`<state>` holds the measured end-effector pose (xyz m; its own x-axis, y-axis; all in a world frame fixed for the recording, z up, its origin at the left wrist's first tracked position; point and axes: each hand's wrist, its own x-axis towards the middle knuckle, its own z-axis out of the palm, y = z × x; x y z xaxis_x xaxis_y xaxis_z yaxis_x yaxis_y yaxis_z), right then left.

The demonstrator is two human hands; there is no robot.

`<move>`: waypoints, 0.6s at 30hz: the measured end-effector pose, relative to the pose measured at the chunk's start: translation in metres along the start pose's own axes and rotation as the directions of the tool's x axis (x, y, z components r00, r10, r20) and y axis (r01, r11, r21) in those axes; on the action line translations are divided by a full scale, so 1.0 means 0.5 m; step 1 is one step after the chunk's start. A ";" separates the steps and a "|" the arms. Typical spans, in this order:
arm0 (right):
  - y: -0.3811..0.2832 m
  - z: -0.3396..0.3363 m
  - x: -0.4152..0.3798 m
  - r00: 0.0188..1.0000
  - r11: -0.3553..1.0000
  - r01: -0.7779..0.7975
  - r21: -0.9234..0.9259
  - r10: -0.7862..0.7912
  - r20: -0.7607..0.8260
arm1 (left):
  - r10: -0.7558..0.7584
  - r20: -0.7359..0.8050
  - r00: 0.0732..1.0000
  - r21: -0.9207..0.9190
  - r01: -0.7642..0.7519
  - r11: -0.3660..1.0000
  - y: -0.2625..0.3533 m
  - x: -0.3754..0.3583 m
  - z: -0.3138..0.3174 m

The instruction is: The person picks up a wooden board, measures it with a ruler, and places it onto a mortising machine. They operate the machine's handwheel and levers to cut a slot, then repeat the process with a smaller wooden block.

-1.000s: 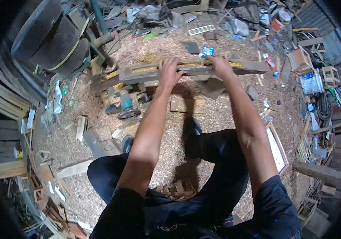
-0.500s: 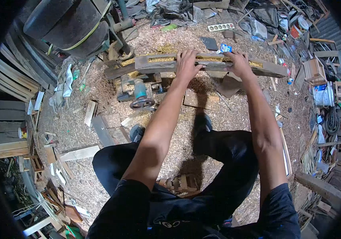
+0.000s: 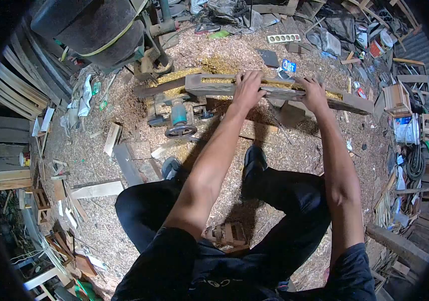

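Note:
My left hand (image 3: 248,90) grips a long, slightly curved wooden beam (image 3: 209,90) near its middle, fingers over the far edge and thumb on the near side. Further right, my right hand (image 3: 313,94) is closed over the same beam. Yellowish sawdust or bare wood shows in narrow recesses along its top. The beam's left part overlaps a darker plank (image 3: 159,89) lying beneath or behind it. Just below the beam, on the left, stands a teal-bodied power tool (image 3: 179,115) with a dark round wheel (image 3: 180,131).
Wood shavings cover the ground (image 3: 124,100). A large dark barrel-like container (image 3: 89,30) with a yellow strap stands at upper left. A white power strip (image 3: 283,38) and a blue packet (image 3: 288,65) lie beyond the beam. Wooden offcuts (image 3: 97,190) are scattered at left.
Both hands and the beam have shifted a little to the right, and the beam's left end uncovers more of the plank. My grip looks the same.

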<state>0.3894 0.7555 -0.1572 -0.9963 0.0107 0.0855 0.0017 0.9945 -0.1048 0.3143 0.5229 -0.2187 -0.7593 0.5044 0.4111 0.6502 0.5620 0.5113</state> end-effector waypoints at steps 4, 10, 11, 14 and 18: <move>-0.013 -0.002 0.020 1.000 1.000 -0.002 0.024 0.002 0.004 | -0.020 0.021 1.000 0.008 0.020 1.000 -0.008 0.006 -0.021; -0.012 0.011 0.023 0.999 1.000 0.014 0.025 -0.015 0.029 | -0.064 0.078 0.995 -0.005 0.064 0.998 -0.022 0.005 -0.030; -0.010 0.014 0.022 0.999 0.999 0.025 0.032 -0.026 0.025 | -0.061 0.039 0.997 -0.017 0.062 0.998 -0.031 -0.003 -0.031; -0.008 0.014 0.019 0.999 0.999 0.021 0.041 -0.023 0.046 | -0.055 -0.114 0.992 0.018 0.058 0.998 -0.053 -0.058 -0.076; -0.013 0.023 -0.001 0.997 1.000 -0.018 0.022 0.016 0.079 | -0.208 -0.231 0.950 0.164 0.249 0.954 -0.099 -0.215 -0.166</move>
<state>0.3887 0.7477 -0.1679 -0.9998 0.0188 0.0053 0.0179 0.9916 -0.1278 0.3616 0.3865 -0.2257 -0.8632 0.2107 0.4589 0.4358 0.7698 0.4663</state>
